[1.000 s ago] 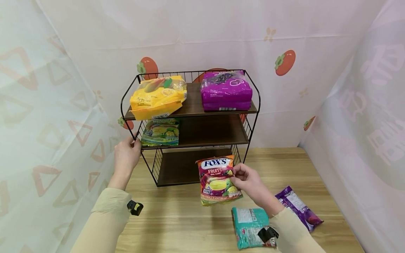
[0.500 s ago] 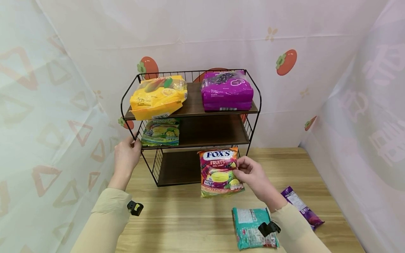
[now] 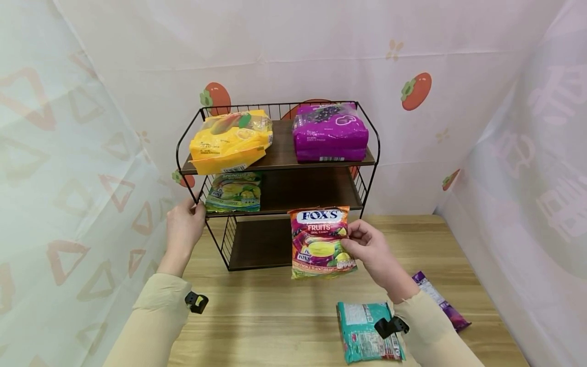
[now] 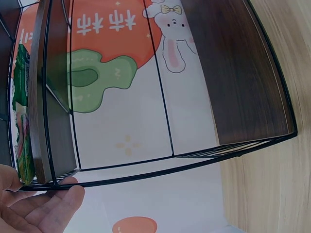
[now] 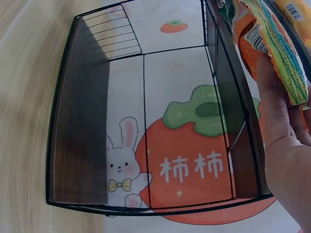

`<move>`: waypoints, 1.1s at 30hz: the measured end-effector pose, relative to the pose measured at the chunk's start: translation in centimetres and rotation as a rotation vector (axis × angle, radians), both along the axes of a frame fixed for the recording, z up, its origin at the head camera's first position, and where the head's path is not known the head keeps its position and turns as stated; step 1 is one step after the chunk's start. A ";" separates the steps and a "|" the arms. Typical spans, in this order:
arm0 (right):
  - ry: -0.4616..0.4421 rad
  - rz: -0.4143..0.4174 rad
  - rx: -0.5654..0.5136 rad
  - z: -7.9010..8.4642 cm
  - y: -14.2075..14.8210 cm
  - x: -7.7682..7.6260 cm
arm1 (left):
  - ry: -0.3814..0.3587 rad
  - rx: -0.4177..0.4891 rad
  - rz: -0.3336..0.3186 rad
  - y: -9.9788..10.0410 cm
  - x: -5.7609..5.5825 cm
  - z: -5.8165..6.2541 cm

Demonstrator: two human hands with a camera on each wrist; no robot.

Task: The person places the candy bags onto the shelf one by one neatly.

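Observation:
My right hand pinches the right edge of a Fox's Fruits candy bag, held upright with its front facing me. The bag overlaps the front edge of the middle shelf in the head view. In the right wrist view the bag shows its back and lower seam, with my right hand behind it. My left hand grips the left frame of the black wire rack at middle-shelf height. A green Fox's bag lies at the left of that shelf, close to the left fingers.
On the top shelf are a yellow bag at left and a purple bag at right. A teal packet and a purple packet lie on the wooden table at front right. Printed curtains stand behind and at both sides.
My right hand has raised the Fox's Fruits bag and carried it slightly right, from in front of the bottom shelf up to the middle shelf's edge. The left hand stays on the rack.

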State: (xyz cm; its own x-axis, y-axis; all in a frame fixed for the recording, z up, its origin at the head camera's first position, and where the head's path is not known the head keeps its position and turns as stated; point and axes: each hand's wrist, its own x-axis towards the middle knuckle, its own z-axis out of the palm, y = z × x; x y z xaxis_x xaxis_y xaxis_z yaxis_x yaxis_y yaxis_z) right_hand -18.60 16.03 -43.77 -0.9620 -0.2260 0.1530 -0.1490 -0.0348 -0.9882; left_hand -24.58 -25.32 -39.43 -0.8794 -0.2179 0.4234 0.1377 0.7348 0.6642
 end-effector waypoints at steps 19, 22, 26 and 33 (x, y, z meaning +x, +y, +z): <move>-0.019 -0.060 -0.057 0.6 -0.4 -0.8 | -0.002 0.015 -0.011 -0.2 -0.1 -0.2; -0.023 -0.077 -0.061 0.4 -0.4 -1.1 | -0.001 0.015 -0.008 -0.2 -0.2 -0.3; -0.041 -0.094 -0.092 0.4 -0.5 -1.4 | 0.000 0.009 -0.005 -0.2 -0.2 -0.3; -0.079 -0.114 -0.170 0.5 -0.8 -1.6 | 0.010 0.006 -0.005 -0.2 -0.3 -0.4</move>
